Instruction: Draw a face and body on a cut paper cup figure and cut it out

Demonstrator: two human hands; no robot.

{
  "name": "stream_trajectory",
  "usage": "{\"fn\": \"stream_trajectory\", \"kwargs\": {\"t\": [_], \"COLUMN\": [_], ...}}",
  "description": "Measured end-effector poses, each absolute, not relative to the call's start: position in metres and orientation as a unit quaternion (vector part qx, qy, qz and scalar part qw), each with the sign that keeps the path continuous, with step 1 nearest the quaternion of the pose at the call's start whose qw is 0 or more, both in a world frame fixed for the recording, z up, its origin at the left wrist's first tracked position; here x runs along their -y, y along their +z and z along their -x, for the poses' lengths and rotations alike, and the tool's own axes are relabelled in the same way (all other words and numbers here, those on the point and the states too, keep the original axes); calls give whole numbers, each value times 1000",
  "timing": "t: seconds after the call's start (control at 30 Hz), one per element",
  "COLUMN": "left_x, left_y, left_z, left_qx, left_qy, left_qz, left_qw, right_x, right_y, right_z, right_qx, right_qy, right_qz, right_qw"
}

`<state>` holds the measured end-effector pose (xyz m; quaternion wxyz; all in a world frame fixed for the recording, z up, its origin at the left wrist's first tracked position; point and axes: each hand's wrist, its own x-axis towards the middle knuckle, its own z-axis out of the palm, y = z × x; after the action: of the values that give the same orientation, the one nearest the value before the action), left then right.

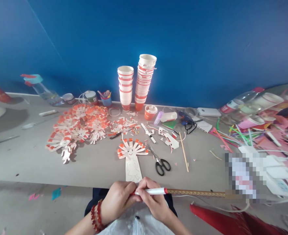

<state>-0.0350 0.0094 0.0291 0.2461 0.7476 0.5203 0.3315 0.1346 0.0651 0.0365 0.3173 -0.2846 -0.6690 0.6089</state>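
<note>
A white marker [156, 191] with a red end lies sideways in my right hand [155, 204], its fingers closed round the barrel. At the other end of it, my left hand [119, 199], with red bead bracelets on the wrist, pinches the small red marker cap [133, 193]; whether cap and barrel are joined cannot be made out. Just beyond my hands, a paper figure [133, 168] lies flat at the table edge. It has a drawn smiling face, a fringe of curled orange-and-white strips, and a pencilled body outline. Black-handled scissors [161, 163] rest to its right.
Several finished paper figures [80, 127] are heaped at left. Two stacks of paper cups [126, 86] stand against the blue wall. Paper scraps [125, 124], a capped pen [148, 133], a wooden stick [183, 151] and a glue gun [186, 119] lie about. A power strip [268, 176] sits at right.
</note>
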Motion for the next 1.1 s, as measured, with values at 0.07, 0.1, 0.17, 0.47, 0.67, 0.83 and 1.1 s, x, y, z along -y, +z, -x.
{"fn": "stream_trajectory", "kwargs": {"t": [0.07, 0.1, 0.17, 0.47, 0.67, 0.83, 1.1], "left_x": [-8, -7, -6, -24, -33, -32, -31], "left_y": [28, 27, 27, 20, 14, 15, 13], "left_z": [36, 38, 43, 68, 64, 67, 69], "left_qx": [-513, -511, -519, -584, -577, -561, -551], "left_qy": [323, 322, 334, 260, 236, 255, 283], "left_qz": [-756, -758, -755, -768, -781, -786, -782], "left_qw": [248, 247, 224, 44, 39, 55, 65], "right_x": [-65, -67, -72, -113, -131, -139, -138], "right_y": [35, 34, 33, 27, 17, 19, 17], "right_z": [-135, -135, -136, -118, -104, -98, -95], "right_qx": [641, 620, 573, 568, 650, 722, 738], "right_qy": [631, 643, 653, 629, 562, 461, 421], "right_qz": [297, 305, 334, 388, 367, 355, 376], "right_qw": [321, 331, 365, 364, 357, 374, 369]}}
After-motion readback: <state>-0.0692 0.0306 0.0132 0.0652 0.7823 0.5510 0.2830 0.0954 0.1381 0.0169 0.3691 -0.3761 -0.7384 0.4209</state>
